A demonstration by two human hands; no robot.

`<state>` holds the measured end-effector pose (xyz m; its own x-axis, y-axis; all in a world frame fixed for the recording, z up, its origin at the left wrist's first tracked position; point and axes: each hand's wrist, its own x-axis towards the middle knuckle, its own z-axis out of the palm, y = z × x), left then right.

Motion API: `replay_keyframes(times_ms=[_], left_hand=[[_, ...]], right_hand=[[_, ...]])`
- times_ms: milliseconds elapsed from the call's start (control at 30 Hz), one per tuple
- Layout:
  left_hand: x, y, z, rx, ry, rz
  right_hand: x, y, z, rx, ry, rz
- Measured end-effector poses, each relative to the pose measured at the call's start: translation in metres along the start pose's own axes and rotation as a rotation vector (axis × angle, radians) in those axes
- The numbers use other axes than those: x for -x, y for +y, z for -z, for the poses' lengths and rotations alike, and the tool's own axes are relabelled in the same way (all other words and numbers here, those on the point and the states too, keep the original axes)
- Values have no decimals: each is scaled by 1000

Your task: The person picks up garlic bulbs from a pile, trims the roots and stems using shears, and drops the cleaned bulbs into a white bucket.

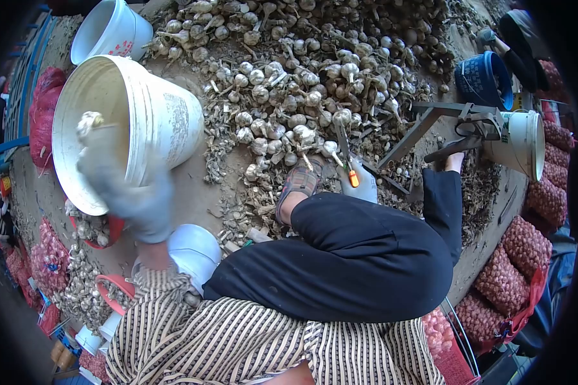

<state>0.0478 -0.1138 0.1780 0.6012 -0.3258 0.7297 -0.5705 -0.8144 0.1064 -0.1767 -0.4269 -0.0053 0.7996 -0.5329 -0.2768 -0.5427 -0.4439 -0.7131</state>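
Dirty floor (189, 189) holds garlic (313, 98); white bucket (164, 119) stands close, maybe for easy reach. Can't tell what left hand (125, 183) pinches; right hand unseen.

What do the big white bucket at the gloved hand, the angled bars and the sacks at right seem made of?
Big white bucket: probably plastic, satin, scuffed; moulded ridges below the rim suggest it.
Angled bars: likely metal, dull grey, from their thin, straight edges.
Sacks: apparently reddish netting; rounded contents show through. Fibre unclear.

Scuffed plastic on the large white bucket (168, 115); papery skins on garlic bulbs (313, 99); dull metal along the angled bar (410, 140).
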Motion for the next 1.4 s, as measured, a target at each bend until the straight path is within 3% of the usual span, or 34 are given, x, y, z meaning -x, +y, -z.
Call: replay_keyframes(times_ms=[67,133,233,300,333,400,500,567,633,700,767,867,900,933,967,1067,1167,1200,1233,1300,1333,1400], left_hand=[[47,22,-48,516,-368,34],[102,52,-102,367,-1000,422],[198,46,-191,111,-1209,611],[223,49,-218,261,-1179,911],[237,51,-222,261,-1194,905],[252,50,-227,538,-858,1052],[202,59,-198,646,-760,1019],[179,66,-183,745,-684,912],[155,74,-165,652,-898,671],[153,83,-160,690,-885,617],[152,88,-158,609,-806,338],[140,86,-153,780,-890,532],[139,82,-150,876,-897,647],[146,66,-149,1363,-997,1130],[151,54,-148,1597,-990,1171],[144,42,-133,2023,-686,1455],[185,-4,-175,1815,-799,1536],[177,-2,-184,1268,-1032,1330],[153,15,-181,917,-1184,1071],[162,23,-210,179,-1104,215],[157,30,-221,179,-1101,213],[149,41,-239,8,-1414,193]], right_hand=[[5,4,-7,37,-27,37],[11,3,-14,86,-74,71],[16,2,-15,184,-158,113],[15,1,-17,245,-196,145],[16,2,-16,271,-214,156],[14,1,-15,301,-232,184],[5,-3,-9,343,-235,212],[-4,-18,-5,443,-301,240],[-15,-25,-9,544,-363,271],[-20,-23,-19,531,-396,285],[-20,-18,-25,526,-313,386],[-14,-11,-27,336,-286,307],[-9,-9,-26,144,-174,187],[-8,-13,-23,-48,-65,75],[-10,-17,-15,42,-97,-7],[-11,-10,-8,55,-188,-87],[-11,-15,-7,121,-167,10],[-11,-17,-9,122,-155,25],[-11,-19,-11,121,-144,39],[-10,-17,-13,129,-121,66],[-10,-16,-13,139,-110,81],[-6,-14,-12,163,-96,108]])
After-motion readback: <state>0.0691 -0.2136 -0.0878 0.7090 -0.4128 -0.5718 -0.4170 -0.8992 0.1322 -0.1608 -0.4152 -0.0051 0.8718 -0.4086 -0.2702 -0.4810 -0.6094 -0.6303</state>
